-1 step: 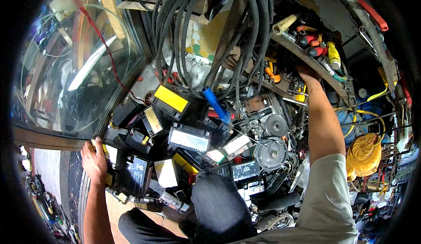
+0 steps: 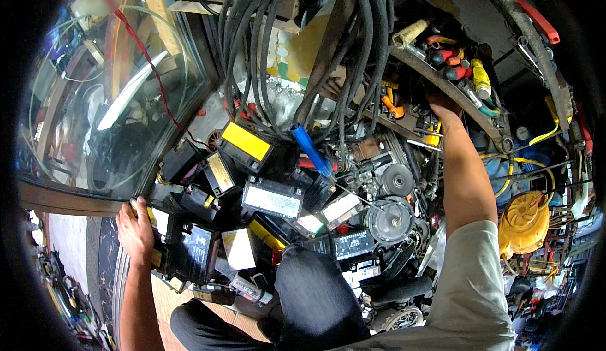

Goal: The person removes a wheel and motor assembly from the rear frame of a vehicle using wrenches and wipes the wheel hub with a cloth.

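Nothing we can see has moved since the earlier frame. In the head view, below-left of one cable coil [image 2: 379,41], our left hand [image 2: 136,232] touches one glazed frame [image 2: 76,206], fingers half-bent, grip unclear; right of the coil, one tool rack [image 2: 473,112] hides our right hand's [image 2: 445,105] fingers: we cannot tell.

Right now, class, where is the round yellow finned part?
In the head view, the round yellow finned part is on the right side, just right of the light grey sleeve, lower in the picture than the right hand.
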Available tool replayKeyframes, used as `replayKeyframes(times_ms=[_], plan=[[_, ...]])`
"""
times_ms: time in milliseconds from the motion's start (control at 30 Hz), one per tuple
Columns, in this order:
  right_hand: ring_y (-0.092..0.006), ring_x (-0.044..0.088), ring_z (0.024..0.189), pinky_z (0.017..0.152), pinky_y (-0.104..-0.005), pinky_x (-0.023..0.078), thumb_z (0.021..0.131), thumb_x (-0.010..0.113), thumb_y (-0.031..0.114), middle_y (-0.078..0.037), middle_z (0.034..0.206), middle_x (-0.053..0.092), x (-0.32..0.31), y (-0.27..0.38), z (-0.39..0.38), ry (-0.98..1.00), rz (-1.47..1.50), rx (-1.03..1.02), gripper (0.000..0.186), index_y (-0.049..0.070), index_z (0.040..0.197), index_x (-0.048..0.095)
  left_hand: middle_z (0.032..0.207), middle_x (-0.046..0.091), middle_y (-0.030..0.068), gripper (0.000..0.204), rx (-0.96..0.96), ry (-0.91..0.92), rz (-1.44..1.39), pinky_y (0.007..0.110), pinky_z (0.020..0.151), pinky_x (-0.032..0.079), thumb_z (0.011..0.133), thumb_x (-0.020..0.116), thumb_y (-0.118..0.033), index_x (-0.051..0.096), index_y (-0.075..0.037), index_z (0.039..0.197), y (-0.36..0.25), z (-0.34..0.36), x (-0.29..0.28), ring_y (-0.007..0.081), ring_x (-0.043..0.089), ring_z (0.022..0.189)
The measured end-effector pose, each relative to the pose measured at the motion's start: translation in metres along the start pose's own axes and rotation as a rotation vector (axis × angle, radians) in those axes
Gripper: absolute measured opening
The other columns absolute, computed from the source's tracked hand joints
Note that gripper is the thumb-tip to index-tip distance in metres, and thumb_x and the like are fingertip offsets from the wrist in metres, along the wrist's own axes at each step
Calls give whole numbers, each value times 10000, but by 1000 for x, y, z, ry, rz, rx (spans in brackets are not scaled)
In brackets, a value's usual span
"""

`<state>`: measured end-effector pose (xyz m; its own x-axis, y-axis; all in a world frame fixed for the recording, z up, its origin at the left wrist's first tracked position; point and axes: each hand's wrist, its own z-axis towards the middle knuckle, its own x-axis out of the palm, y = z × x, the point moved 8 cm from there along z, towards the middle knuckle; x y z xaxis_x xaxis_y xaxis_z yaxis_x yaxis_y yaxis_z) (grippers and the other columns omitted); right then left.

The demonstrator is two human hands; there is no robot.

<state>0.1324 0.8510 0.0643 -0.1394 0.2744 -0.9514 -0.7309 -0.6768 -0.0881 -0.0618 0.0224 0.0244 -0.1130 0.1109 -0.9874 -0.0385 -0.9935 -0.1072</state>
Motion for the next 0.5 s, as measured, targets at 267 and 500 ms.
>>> replayKeyframes(times_ms=[267,500], plan=[[-347,370,1498,1239,-507,245,945,508,533,-111,1626,413,40,-39,20,-26,-160,62,679,194,1532,485,1201,631,269,676,-49,64,-8,525,987,444,1049,404,-613,599,2,1250,6,7,18,447,568,1166],[-351,387,1495,1243,-472,263,980,518,483,-108,1615,441,0,0,-9,-105,-38,145,614,191,1520,506,1203,622,290,706,-91,70,23,530,1000,435,1044,403,-627,588,8,1290,19,4,12,465,567,1161]])
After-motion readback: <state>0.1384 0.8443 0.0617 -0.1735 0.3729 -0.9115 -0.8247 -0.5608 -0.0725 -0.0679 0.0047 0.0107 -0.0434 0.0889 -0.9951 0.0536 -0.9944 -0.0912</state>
